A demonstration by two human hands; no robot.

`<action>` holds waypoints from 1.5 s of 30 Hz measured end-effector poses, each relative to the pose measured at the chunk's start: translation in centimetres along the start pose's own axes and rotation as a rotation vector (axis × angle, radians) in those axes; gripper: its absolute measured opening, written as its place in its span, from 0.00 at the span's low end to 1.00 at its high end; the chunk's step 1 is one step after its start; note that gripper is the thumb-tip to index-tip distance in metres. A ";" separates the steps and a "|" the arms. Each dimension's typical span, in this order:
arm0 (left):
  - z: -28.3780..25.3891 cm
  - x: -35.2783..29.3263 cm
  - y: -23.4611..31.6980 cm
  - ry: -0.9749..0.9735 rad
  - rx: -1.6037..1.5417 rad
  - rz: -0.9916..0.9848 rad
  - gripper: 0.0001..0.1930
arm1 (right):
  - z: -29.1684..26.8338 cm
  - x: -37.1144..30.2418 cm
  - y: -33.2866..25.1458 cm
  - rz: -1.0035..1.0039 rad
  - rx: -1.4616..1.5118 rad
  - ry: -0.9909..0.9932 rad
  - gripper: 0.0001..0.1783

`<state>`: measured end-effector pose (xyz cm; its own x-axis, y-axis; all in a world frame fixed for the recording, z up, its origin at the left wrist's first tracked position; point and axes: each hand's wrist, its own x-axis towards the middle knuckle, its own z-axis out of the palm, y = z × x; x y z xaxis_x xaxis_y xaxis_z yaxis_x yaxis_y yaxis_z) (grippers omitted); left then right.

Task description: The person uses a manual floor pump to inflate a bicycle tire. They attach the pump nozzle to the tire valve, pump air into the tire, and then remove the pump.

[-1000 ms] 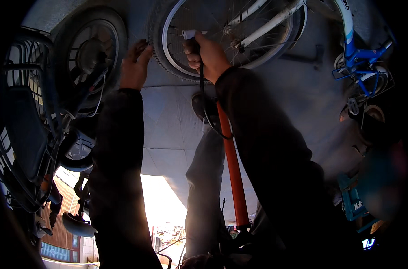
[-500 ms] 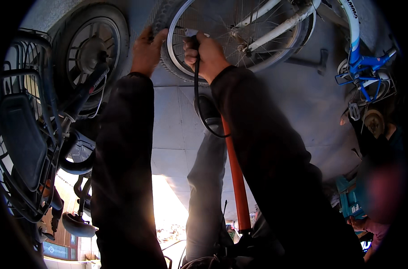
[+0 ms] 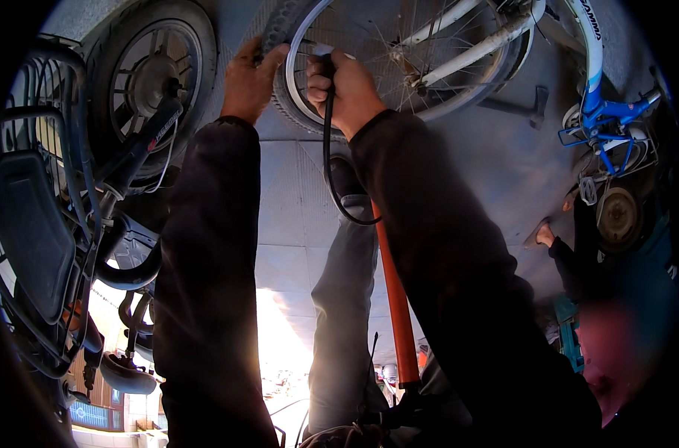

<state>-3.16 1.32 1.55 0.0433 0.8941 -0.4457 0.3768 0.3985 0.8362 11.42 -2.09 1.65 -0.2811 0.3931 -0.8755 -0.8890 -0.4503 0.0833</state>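
Observation:
A bicycle wheel with a silver rim (image 3: 298,91) and a knobby black tire (image 3: 282,101) lies at the top middle, with white frame tubes (image 3: 477,51) across its spokes. My left hand (image 3: 250,82) grips the tire at the wheel's left side, thumb on the side near the rim. My right hand (image 3: 348,93) is closed around the pump head (image 3: 322,52) just inside the rim; whether it sits on the valve is hidden by my fingers. From it a black hose (image 3: 327,160) curves down toward the orange-red floor pump (image 3: 394,299) under my right forearm.
A hammer (image 3: 537,108) lies on the grey floor right of the wheel. At left stand a scooter wheel (image 3: 149,82) and a black wire basket (image 3: 37,224). A blue and white bicycle (image 3: 604,116) is at the right, above another person's foot (image 3: 542,235).
The wheel and my left hand sit slightly farther right in view. Both hands keep their hold. At right, the other person has shifted and a foot now shows on the floor.

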 end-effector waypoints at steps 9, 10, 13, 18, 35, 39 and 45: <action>-0.8 0.5 -0.2 -0.041 0.143 0.045 0.24 | -0.2 -0.1 -0.1 -0.012 0.037 -0.046 0.23; -0.7 0.5 -0.3 -0.037 0.124 0.052 0.24 | -0.4 0.0 -0.2 -0.014 0.061 -0.064 0.23; -0.8 0.4 -0.3 -0.060 0.101 0.009 0.21 | -0.3 0.0 -1.1 0.039 0.023 -0.089 0.23; -0.9 0.1 0.9 -0.080 0.147 -0.034 0.20 | -0.2 -0.3 -1.1 -0.005 -0.082 -0.037 0.23; -0.3 0.3 -0.5 0.003 0.027 0.055 0.22 | 0.7 -0.4 0.1 -0.009 -0.067 -0.018 0.23; -0.8 0.8 -0.3 -0.088 0.020 -0.001 0.22 | 0.7 -0.6 0.0 -0.009 -0.177 0.006 0.23; -1.8 3.1 2.3 -0.426 0.001 -0.094 0.29 | 0.8 -1.0 -0.2 0.016 -0.262 0.010 0.24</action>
<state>-3.79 5.34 2.70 0.3869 0.6900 -0.6118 0.3979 0.4736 0.7858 11.65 -1.78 2.88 -0.2898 0.3768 -0.8798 -0.7602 -0.6492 -0.0276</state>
